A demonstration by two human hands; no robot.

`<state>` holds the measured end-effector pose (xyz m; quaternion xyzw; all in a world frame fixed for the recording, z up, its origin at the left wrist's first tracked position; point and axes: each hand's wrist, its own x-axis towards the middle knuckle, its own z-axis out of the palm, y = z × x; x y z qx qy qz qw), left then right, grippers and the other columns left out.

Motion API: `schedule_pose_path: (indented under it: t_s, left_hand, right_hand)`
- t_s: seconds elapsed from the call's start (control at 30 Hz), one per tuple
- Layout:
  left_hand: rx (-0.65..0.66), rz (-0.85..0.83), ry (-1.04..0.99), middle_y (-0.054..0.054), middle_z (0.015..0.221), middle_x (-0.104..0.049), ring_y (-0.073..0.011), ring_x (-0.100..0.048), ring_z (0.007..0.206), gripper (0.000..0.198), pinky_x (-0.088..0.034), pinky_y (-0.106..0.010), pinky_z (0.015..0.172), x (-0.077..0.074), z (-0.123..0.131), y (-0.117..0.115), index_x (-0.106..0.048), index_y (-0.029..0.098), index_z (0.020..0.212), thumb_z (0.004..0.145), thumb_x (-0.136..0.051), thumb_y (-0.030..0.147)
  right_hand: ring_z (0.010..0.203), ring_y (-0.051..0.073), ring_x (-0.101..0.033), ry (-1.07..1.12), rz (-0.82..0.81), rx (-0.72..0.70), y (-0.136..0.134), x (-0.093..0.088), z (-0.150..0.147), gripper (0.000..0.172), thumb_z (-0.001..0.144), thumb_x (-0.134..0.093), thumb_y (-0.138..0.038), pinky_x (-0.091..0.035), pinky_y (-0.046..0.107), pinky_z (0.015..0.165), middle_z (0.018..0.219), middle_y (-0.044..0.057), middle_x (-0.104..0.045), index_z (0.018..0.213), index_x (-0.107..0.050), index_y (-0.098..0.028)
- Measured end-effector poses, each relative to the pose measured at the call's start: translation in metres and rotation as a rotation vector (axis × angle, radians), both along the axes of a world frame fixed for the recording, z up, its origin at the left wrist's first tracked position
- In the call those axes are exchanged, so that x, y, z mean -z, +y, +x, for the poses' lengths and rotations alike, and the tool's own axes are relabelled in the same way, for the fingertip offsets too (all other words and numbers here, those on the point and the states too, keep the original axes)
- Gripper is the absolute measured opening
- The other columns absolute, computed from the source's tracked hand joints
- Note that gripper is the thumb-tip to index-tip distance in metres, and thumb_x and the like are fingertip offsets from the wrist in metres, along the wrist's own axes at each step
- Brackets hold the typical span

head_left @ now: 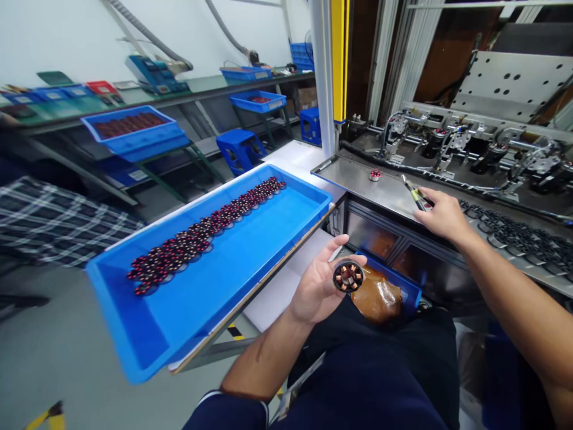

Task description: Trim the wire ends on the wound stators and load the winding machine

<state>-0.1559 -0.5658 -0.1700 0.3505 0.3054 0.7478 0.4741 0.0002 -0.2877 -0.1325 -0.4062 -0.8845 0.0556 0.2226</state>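
Note:
My left hand [316,286] is closed on a round motor stator [348,276], black with copper windings facing up, held above my lap. Over the metal worktop [347,173], my right hand [443,214] grips tweezers or small pliers with yellow-green handles [416,194]; the exact kind is hard to make out. Their tips point away from me to the left. A single stator with red parts [375,175] lies on the worktop, left of the tool and apart from it. Rows of stators with red and copper tops [192,242] lie in the large blue tray [250,275] to my left.
Black ring-shaped parts [514,233] cover the worktop's right side. Behind it stands a machine with clamps [461,140] and a yellow post [339,60]. Below is a blue bin with a brown sheet [378,295]. A plaid-clad person [62,218] is at far left, near blue stools [239,149].

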Motion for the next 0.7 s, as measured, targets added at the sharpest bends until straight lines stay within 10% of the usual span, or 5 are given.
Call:
schedule_pose_path:
  t_s: [0.27, 0.7]
  left_hand:
    - [-0.014, -0.015, 0.053, -0.007, 0.101, -0.078, -0.0203, -0.075, 0.078, 0.075, -0.060, -0.030, 0.068, 0.007, -0.006, -0.004, -0.051, 0.030, 0.133, 0.071, -0.083, 0.056]
    - [0.084, -0.053, -0.238, -0.003, 0.093, -0.076, -0.0168, -0.072, 0.074, 0.083, -0.056, -0.028, 0.074, 0.006, -0.004, -0.014, -0.054, 0.027, 0.128, 0.057, -0.096, 0.036]
  right_hand:
    - [0.116, 0.036, -0.063, -0.019, 0.046, 0.044, 0.040, 0.044, -0.025, 0.054, 0.078, -0.062, -0.027, -0.048, 0.046, 0.103, 0.124, 0.023, -0.068, 0.129, -0.066, -0.007]
    - [0.111, 0.031, -0.064, -0.153, 0.038, 0.113, 0.044, 0.041, -0.020, 0.051, 0.085, -0.058, -0.038, -0.045, 0.037, 0.095, 0.122, 0.023, -0.071, 0.124, -0.070, -0.008]
